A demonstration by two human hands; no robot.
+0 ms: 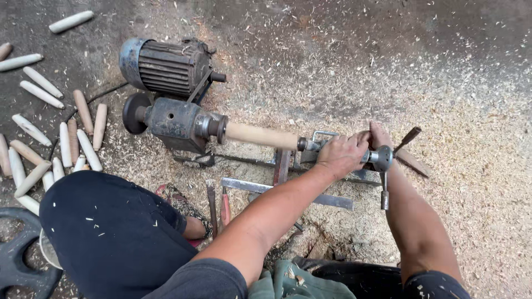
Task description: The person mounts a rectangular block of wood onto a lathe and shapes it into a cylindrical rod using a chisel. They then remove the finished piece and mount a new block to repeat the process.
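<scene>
L hand (342, 155): mine, wrapped down over the tailstock (324, 145) body, fingers curled shut on it, just R of the wood's end.
R hand (378, 135): on far side of the crank (383, 159); fingers lie over the hub. Can't tell how tight the hold is, palm hidden.
Wood rod (260, 135): pale, round, lying level btw headstock (177, 123) and tailstock, pinned at both ends.
Motor (166, 66): grey, ribbed, sits behind headstock.
Turned pieces (66, 141): many pale tapered sticks scattered on floor at far L, well apart from the lathe.
Chisels (217, 205): two, lying near my foot, under the rod.
Floor (454, 88): thick w/ shavings.
</scene>
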